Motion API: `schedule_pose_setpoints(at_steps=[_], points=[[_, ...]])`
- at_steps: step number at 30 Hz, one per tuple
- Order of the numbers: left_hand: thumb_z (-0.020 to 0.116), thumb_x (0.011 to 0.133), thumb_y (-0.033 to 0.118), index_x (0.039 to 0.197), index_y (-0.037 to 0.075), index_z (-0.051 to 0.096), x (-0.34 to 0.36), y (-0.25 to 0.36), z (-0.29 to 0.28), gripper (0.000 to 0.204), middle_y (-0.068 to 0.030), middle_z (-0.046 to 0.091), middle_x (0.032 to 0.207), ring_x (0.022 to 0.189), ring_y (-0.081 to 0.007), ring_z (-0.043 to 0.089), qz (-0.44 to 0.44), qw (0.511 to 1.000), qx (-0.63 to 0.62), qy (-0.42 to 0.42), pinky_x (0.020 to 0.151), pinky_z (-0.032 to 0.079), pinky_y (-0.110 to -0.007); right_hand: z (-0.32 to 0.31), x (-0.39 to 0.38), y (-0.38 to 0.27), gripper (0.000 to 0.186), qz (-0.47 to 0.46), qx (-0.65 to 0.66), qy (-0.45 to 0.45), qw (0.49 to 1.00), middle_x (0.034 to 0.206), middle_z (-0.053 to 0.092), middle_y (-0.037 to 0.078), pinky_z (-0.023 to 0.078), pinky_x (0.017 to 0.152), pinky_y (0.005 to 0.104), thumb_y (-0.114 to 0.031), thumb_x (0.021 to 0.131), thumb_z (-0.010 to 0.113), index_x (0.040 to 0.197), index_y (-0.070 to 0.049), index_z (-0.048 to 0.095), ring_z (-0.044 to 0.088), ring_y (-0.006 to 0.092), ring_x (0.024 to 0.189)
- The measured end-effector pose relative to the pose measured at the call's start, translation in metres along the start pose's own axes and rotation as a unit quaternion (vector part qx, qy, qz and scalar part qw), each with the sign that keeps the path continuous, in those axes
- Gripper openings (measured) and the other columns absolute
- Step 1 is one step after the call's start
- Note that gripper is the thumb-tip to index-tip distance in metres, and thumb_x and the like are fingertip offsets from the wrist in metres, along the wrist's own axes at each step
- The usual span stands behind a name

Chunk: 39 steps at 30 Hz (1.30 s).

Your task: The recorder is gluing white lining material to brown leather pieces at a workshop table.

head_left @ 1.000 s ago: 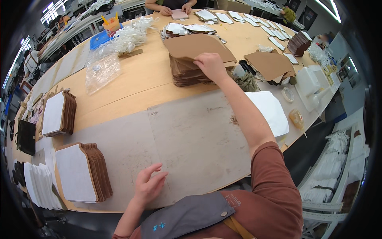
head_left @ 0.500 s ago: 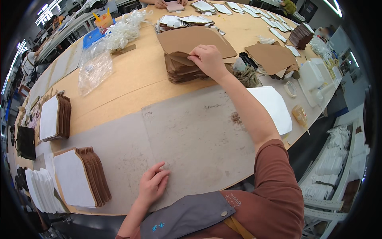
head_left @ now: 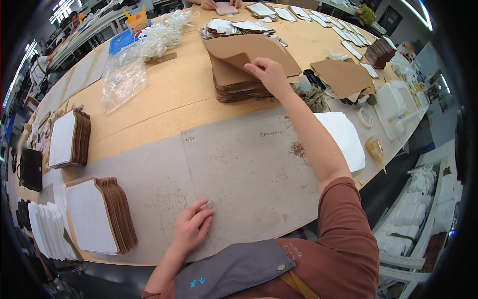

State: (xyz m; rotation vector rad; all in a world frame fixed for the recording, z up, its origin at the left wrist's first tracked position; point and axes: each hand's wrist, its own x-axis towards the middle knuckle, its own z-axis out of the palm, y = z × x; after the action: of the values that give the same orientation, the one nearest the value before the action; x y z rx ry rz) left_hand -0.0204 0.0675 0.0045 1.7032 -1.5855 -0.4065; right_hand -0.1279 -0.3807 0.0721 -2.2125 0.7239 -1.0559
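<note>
Head view: at upper centre, the right hand [head_left: 270,76] pinches the near edge of a brown sheet [head_left: 231,46], which extends up and left, long axis seemingly crosswise. The left hand [head_left: 191,226], farther off at lower centre, looks empty, loosely curled. The sheet is plain, bowed above its stack [head_left: 238,93].

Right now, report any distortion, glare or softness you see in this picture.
Head view throughout: the table bows outward and the picture corners go dark; the ceiling light at upper right glares white; the plastic bag glints; the brown sheet looks fairly sharp.
</note>
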Motion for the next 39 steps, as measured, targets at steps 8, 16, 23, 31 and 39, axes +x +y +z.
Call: schedule_pose_setpoints(at_steps=[8,16,23,31,39], points=[[0.070,0.091,0.008,0.120,0.009,0.068,-0.003,-0.009,-0.008,0.030,-0.0121,0.062,0.135,0.102,-0.0285,0.068,-0.006,1.000,-0.018,-0.021,0.080,0.058,-0.037,-0.022,-0.050,-0.106,0.019,-0.351,-0.249,0.157,0.889,0.095,0.074,0.004,0.051,0.078,0.0359,-0.009,0.080,0.084,0.096,-0.010,0.073,0.070,0.0245,0.085],[0.074,0.087,0.014,0.141,0.016,0.055,-0.001,0.007,0.001,0.057,-0.0129,0.050,0.148,0.128,-0.0323,0.054,-0.018,0.997,0.042,0.063,0.105,0.046,-0.045,-0.007,-0.221,-0.171,0.015,-0.306,-0.241,-0.178,0.904,0.097,0.070,0.002,0.045,0.095,0.0428,-0.012,0.080,0.077,0.093,-0.011,0.068,0.066,0.0174,0.087],[0.073,0.084,0.012,0.135,0.018,0.062,0.008,-0.005,0.030,0.053,-0.0099,0.050,0.149,0.132,-0.0304,0.052,0.123,0.988,0.099,0.000,0.107,0.044,-0.044,-0.016,-0.268,-0.161,0.022,-0.194,-0.148,-0.190,0.951,0.101,0.071,0.003,0.046,0.091,0.0401,-0.014,0.080,0.081,0.099,-0.012,0.070,0.066,0.0204,0.087],[0.066,0.088,0.002,0.120,0.016,0.072,0.012,-0.009,0.014,0.036,-0.0050,0.068,0.130,0.130,-0.0304,0.059,0.059,0.989,0.124,-0.058,0.110,0.044,-0.048,-0.144,-0.294,-0.096,0.011,0.163,-0.131,0.099,0.973,0.074,0.067,0.006,0.050,0.063,0.0268,-0.009,0.095,0.071,0.093,0.001,0.071,0.063,0.0116,0.064],[0.067,0.089,0.004,0.117,0.016,0.071,0.016,0.002,0.013,0.031,-0.0006,0.070,0.126,0.129,-0.0274,0.060,0.061,0.989,0.102,-0.082,0.111,0.043,-0.047,-0.323,-0.352,0.066,0.063,0.149,-0.711,0.152,0.670,0.130,0.066,0.016,0.046,0.105,0.0488,-0.047,0.095,0.065,0.144,-0.009,0.052,0.062,0.0356,0.120]])
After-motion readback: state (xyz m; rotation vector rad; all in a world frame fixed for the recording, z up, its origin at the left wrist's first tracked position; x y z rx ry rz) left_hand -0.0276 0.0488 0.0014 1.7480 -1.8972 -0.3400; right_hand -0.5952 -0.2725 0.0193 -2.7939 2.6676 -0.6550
